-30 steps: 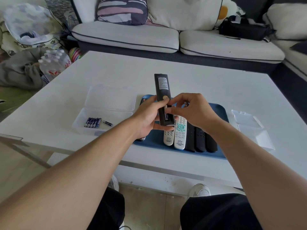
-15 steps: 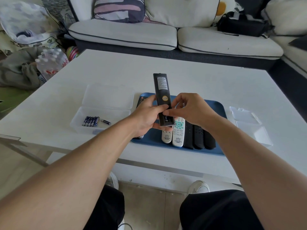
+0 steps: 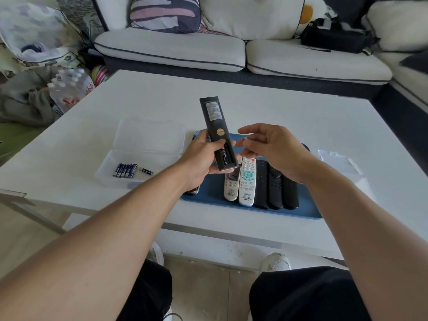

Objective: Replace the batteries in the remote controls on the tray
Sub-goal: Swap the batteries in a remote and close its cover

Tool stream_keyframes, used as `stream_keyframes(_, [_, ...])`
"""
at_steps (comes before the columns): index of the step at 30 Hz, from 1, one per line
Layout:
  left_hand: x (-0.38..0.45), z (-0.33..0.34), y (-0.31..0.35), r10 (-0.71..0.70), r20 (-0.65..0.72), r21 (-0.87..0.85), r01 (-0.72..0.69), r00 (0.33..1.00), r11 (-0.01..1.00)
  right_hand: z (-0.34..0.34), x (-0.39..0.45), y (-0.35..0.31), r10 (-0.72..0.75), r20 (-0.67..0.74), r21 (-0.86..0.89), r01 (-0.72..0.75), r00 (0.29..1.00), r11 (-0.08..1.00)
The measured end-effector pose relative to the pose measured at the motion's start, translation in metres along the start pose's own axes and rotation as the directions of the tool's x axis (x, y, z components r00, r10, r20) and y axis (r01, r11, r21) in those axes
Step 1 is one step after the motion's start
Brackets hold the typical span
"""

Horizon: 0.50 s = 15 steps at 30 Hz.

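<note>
5 remotes [image 3: 259, 181] on tray [image 3: 308, 212]; battery box [image 3: 139, 167] left.

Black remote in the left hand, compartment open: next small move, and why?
Probably bring the right hand back to the black remote and fit its cover. The left hand grips the remote back-up, the open compartment seems to hold batteries, and the right hand hovers beside it, apparently pinching something small that I can't identify.
</note>
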<state>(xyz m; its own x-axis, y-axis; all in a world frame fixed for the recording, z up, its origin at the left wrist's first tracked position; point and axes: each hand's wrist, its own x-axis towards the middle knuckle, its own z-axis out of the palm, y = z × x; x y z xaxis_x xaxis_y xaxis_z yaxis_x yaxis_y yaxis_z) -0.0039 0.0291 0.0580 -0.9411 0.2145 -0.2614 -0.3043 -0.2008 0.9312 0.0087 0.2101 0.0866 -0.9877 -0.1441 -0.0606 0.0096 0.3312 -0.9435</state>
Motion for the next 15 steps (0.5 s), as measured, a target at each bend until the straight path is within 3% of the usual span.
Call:
stream_keyframes(9, [-0.0009, 0.0007, 0.0006, -0.031, -0.022, -0.03, 0.03, 0.999, 0.999, 0.0069, -0.0013, 0.0044, -0.114, -0.078, -0.037, 0.112, 0.99, 0.993])
stream_keyframes(15, [-0.0003, 0.0008, 0.0007, -0.032, -0.004, -0.03, 0.031, 0.999, 0.999, 0.0096, -0.0034, 0.006, -0.17, -0.087, 0.096, 0.178, 0.982, 0.979])
